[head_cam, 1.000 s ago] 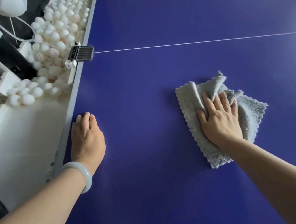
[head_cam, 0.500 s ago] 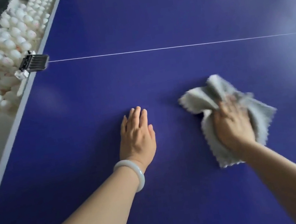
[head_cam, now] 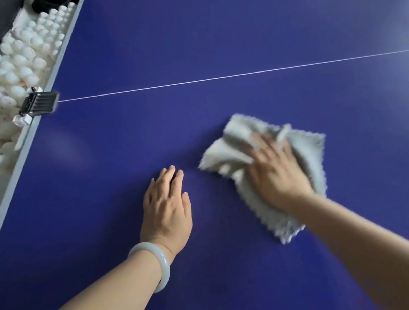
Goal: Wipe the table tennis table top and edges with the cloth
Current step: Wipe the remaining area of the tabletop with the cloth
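- Head view: a person's right hand presses the grey cloth onto the blue table tennis table, on the near side of the white line. The fingers lie stretched flat over the fabric rather than curled round it. Hand and cloth are both blurred.
- Head view: the left hand, a pale bracelet at its wrist, rests palm-down with straight fingers on the bare surface near the cloth, holding nothing.
- Head view: a second ago that left hand lay beside the table's grey edge; it now sits well inside it, while the cloth, then spread flatter, has bunched at its far corner.
- Head view: the stroke appears to be working the mid-surface, so the edge by the net clamp and the heap of white balls likely remains to be wiped.
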{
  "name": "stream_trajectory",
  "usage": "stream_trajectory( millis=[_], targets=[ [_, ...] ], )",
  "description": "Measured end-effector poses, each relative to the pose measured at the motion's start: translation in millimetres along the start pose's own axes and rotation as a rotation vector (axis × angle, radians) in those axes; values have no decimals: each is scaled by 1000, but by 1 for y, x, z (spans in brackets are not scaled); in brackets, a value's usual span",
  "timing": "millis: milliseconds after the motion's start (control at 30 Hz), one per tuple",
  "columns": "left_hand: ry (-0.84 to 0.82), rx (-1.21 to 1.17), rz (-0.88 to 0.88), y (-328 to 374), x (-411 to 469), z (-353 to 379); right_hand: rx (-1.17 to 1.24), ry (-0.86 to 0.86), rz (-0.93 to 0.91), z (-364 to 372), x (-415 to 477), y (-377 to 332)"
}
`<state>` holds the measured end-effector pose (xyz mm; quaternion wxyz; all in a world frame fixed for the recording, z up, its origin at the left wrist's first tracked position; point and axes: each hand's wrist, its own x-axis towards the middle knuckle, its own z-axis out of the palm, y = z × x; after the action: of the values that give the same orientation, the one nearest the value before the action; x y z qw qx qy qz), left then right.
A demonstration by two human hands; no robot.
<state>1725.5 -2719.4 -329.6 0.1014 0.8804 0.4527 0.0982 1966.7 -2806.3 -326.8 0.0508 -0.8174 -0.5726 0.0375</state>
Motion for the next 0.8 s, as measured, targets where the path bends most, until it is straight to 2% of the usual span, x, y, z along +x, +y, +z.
stream_trajectory(
  millis=[133, 233, 300, 433, 500, 567, 600, 633, 733, 800],
  targets=[
    [1, 8, -10, -1, 0, 0, 99, 49, 500, -10, 11, 73],
    [-12, 6, -19, 0, -1, 0, 94, 79, 580, -1, -12, 48],
    [-20, 15, -22, 0, -1, 0, 53, 70, 447, 6, -17, 7],
    [-27, 15, -26, -1, -2, -2, 49, -9, -47, 19, 21, -62],
    [-23, 10, -31, -1, -3, -4, 78, -35, -251, 14, 61, -61],
    [-38, 18, -24, -1, -2, -3, 32, -18, -332, 4, 100, -30],
    [-46, 23, -22, -1, -2, -2, -21, 22, -277, 1, 114, -6],
    [-49, 25, -23, -2, -1, -1, -59, 62, -145, -3, 121, 22],
    [-51, 28, -26, -2, -1, 0, 75, 75, 373, -8, 103, 87],
    [-49, 30, -24, -3, -1, 0, 89, 77, 511, -3, 84, 88]
  ],
)
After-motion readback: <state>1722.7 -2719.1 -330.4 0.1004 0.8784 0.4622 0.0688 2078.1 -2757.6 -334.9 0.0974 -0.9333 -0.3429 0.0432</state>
